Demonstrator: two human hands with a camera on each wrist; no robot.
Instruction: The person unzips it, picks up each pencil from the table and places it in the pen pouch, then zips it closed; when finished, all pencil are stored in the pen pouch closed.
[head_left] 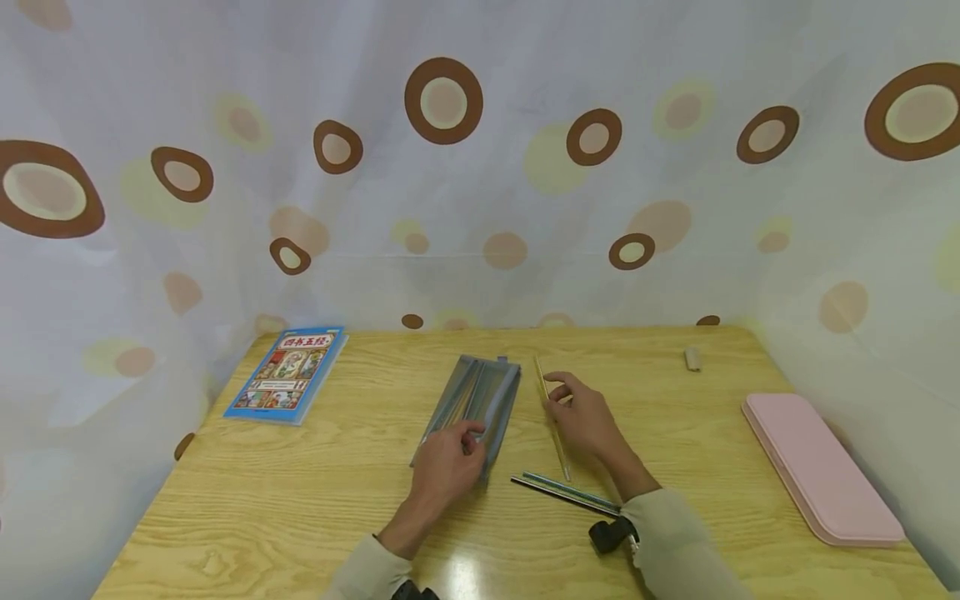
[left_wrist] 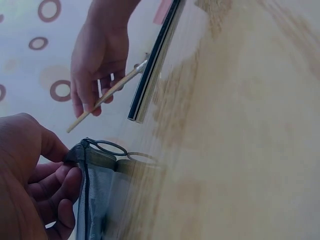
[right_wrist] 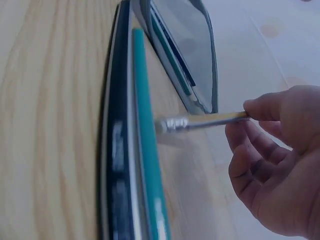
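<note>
My right hand (head_left: pixel 588 417) pinches a yellow pencil (head_left: pixel 562 454) between thumb and fingers. In the right wrist view the pencil's metal ferrule and eraser end (right_wrist: pixel 172 124) points toward a teal pencil (right_wrist: pixel 147 140). Beside the teal one lies a dark pencil (right_wrist: pixel 117 130) on the table. A grey mesh pencil pouch (head_left: pixel 502 404) lies to the left, with several long thin things inside. My left hand (head_left: pixel 447 462) is at its near end; in the left wrist view thumb and fingers pinch the pouch's corner (left_wrist: pixel 75 152), next to a small loop (left_wrist: pixel 107 146).
A blue-covered book (head_left: pixel 288 375) lies at the back left of the wooden table (head_left: pixel 300 500). Toward the right edge sits a pink case (head_left: pixel 825 471). A small beige eraser-like block (head_left: pixel 692 360) is at the back right. A patterned curtain (head_left: pixel 495 192) hangs around the table.
</note>
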